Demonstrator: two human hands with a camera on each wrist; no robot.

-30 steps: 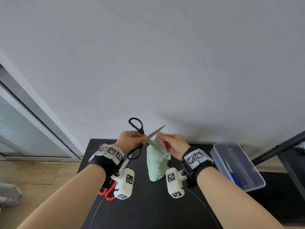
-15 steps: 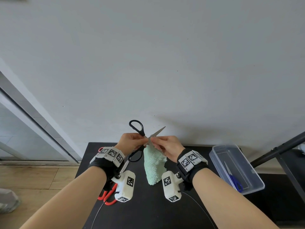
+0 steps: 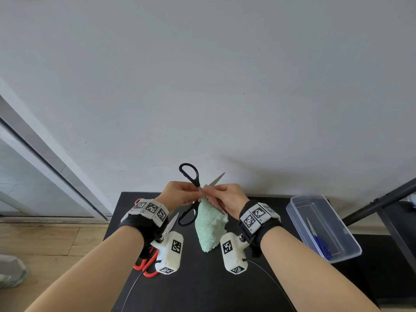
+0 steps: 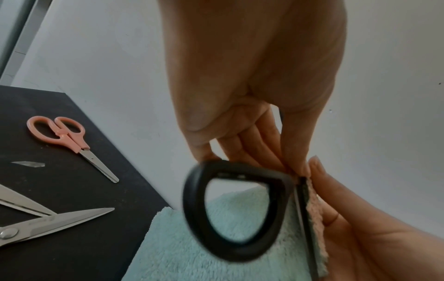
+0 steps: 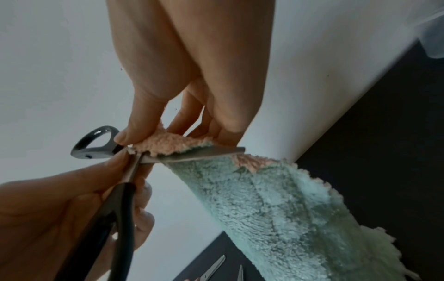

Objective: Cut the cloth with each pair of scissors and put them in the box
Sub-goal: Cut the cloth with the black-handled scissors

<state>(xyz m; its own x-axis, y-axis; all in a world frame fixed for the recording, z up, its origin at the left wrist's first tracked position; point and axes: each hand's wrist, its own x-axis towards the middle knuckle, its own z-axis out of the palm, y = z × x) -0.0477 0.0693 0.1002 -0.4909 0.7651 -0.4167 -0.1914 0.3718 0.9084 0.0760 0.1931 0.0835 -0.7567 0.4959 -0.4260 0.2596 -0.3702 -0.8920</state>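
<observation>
Table: black top (image 3: pixel 202 289), set against a pale grey wall (image 3: pixel 202 86); both hands are raised above its far edge.
Clear plastic box: at the right end of the table (image 3: pixel 351 248), well apart from the hands; blue-handled scissors (image 3: pixel 319 240) lie inside it.
Red-handled scissors: on the table under the left wrist (image 3: pixel 146 264), partly hidden by the white wrist camera (image 3: pixel 170 253); blades spread in the left wrist view (image 4: pixel 55 220).
Pink-handled scissors: small, blades together, lying near the table's far left corner (image 4: pixel 69 144).
Obstruction: the left forearm and wrist band cover much of the left side of the table in the head view.
Black-handled scissors: glossy black loops, steel blades (image 3: pixel 191 192); blades parted, with the cloth edge between them near the pivot (image 5: pixel 192 155).
Cloth: fluffy mint-green towel, pinkish on its other face (image 3: pixel 209 226); it hangs from the right hand, its lower end near the table.
Scissors axis: one blade tip (image 3: pixel 219 177) points up and right toward the wall; one loop stands above the hands, the other hangs below.
Left hand: fingers curled round the scissors' handles close to the pivot (image 3: pixel 180 192).
Right hand: thumb and fingers pinch the cloth's top edge just beside the blades (image 3: pixel 227 197).
</observation>
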